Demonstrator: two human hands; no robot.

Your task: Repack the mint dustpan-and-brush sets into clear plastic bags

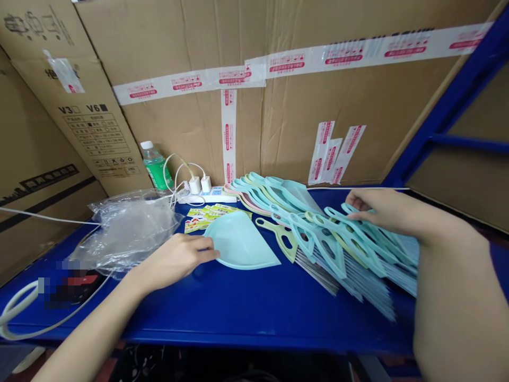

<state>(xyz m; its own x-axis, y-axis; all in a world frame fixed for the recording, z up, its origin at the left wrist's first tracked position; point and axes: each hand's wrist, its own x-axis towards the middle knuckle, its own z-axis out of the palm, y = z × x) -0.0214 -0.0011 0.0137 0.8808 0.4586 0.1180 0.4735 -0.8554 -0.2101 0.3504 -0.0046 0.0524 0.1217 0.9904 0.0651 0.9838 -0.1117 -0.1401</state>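
Note:
A pale blue dustpan [243, 241] lies on the blue table, and my left hand [194, 253] is closed on its left end. At the right, my right hand [363, 204] grips the looped handle end of a light blue brush [338, 213]. Around it several small brushes [314, 239] in light blue and green overlap, their grey bristles pointing toward the front. Behind them several more dustpans [274, 193] in blue, green and pink are stacked in a leaning row. My right wrist and forearm hide part of the brush pile.
Green and yellow cards [210, 212] lie behind the dustpan. A white power strip [217, 195] with plugged-in chargers stands by a green-labelled bottle [156, 165]. Clear plastic bags [131, 228] and a white cable [51, 334] cover the left. Large cardboard boxes [191, 127] wall the back.

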